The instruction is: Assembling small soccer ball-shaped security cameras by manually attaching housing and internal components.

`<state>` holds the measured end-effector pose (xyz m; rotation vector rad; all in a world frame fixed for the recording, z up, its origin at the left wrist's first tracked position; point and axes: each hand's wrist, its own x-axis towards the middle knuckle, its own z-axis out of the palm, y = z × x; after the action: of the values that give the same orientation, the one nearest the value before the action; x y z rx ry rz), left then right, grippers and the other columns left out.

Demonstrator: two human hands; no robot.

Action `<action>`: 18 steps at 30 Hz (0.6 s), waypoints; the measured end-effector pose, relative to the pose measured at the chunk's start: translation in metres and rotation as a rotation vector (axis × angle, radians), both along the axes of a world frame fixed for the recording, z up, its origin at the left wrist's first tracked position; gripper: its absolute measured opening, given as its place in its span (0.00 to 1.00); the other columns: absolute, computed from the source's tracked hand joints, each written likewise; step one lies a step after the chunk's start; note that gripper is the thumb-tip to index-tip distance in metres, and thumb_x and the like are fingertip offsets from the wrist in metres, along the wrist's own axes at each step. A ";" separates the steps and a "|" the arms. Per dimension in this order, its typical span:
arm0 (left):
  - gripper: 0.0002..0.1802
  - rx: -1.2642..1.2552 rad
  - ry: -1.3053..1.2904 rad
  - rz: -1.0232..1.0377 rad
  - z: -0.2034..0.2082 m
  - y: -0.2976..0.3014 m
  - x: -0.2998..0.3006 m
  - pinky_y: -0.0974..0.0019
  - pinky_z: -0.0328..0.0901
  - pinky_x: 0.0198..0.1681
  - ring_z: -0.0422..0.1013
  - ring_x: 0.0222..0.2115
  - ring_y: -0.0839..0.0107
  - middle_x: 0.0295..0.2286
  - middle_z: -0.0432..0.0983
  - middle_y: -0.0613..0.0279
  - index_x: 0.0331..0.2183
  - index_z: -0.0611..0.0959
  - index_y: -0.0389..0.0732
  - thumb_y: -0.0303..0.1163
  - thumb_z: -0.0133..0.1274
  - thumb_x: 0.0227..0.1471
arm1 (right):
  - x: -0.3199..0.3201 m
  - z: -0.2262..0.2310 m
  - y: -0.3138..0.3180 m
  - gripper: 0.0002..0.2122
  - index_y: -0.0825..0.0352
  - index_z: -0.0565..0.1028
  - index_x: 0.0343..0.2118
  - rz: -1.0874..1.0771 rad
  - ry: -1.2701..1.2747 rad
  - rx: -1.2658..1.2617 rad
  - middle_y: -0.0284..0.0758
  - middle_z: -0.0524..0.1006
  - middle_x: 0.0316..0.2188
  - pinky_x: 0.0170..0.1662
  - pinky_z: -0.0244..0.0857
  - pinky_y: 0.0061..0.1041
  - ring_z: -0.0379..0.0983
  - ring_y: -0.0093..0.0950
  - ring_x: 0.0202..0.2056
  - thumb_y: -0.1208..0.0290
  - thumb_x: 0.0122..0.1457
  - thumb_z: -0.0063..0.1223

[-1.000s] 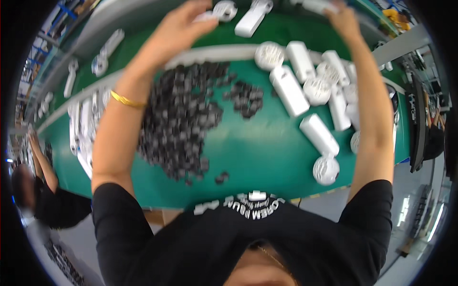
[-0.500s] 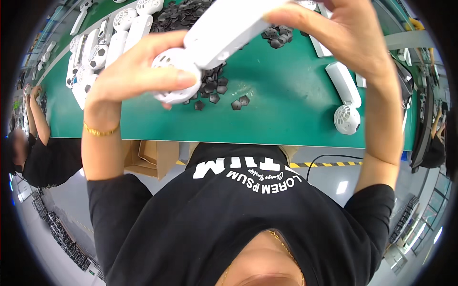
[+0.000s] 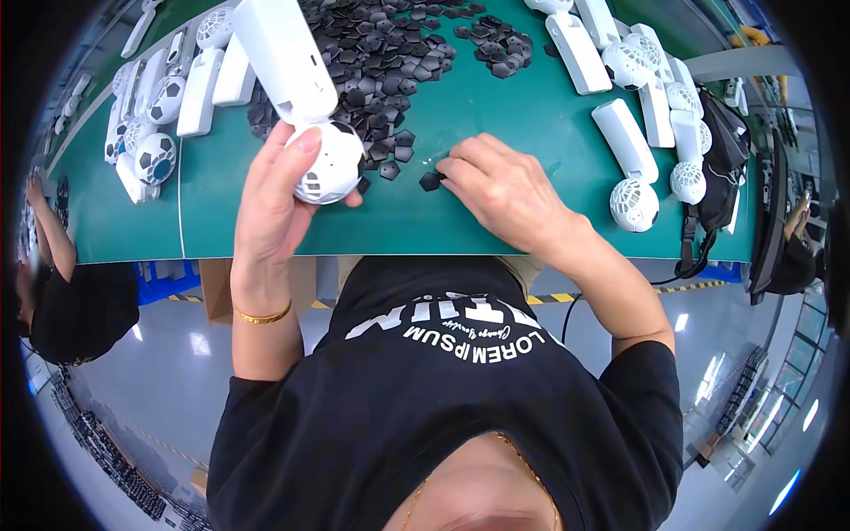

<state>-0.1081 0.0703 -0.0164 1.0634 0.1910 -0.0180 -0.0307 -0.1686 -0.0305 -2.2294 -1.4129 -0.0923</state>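
Observation:
My left hand (image 3: 270,199) is closed round the ball end of a white ball-headed device (image 3: 329,164). The ball is patterned like a football, with slots and some dark patches, and its long white body points up and away from me. On the green table, my right hand (image 3: 513,190) has its fingertips pinched together at a small black pentagon piece (image 3: 430,181). Part of that piece, or of a second one beside it, is hidden under the fingers. Close beyond the device spreads a large heap of black pentagon pieces (image 3: 372,66).
Similar white ball-headed devices lie at left (image 3: 202,93) and right (image 3: 624,142). A smaller cluster of black pieces (image 3: 500,49) sits at the back. A black bag (image 3: 722,155) rests on the right. Below the table edge stands a cardboard box (image 3: 217,292). Another person (image 3: 75,301) works at far left.
My right hand has let go of the device's body and come down to the loose pentagon pieces. My left hand has swung the device more upright and moved slightly right.

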 end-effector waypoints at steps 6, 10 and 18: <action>0.21 -0.038 -0.009 0.030 -0.001 -0.016 0.004 0.63 0.75 0.29 0.75 0.33 0.70 0.36 0.75 0.56 0.49 0.68 0.35 0.38 0.46 0.59 | -0.006 0.013 0.007 0.06 0.70 0.73 0.32 -0.015 -0.157 -0.241 0.37 0.71 0.27 0.29 0.69 0.31 0.73 0.33 0.31 0.79 0.50 0.53; 0.21 -0.072 -0.007 0.071 -0.001 -0.024 0.004 0.62 0.75 0.31 0.75 0.34 0.69 0.37 0.75 0.56 0.50 0.67 0.35 0.39 0.45 0.60 | 0.009 0.010 0.007 0.06 0.71 0.75 0.32 -0.050 -0.082 -0.199 0.39 0.71 0.26 0.27 0.69 0.27 0.73 0.31 0.28 0.79 0.49 0.54; 0.21 -0.173 -0.094 0.143 -0.002 -0.043 0.004 0.62 0.74 0.34 0.74 0.37 0.70 0.38 0.73 0.59 0.53 0.64 0.40 0.41 0.41 0.62 | -0.015 0.030 0.030 0.05 0.71 0.78 0.35 -0.210 1.114 0.727 0.31 0.76 0.28 0.26 0.65 0.11 0.70 0.14 0.24 0.78 0.56 0.56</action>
<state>-0.1046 0.0274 -0.0188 0.8738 0.1770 0.1418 -0.0459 -0.1382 -0.0001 -1.3722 -0.4103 0.4330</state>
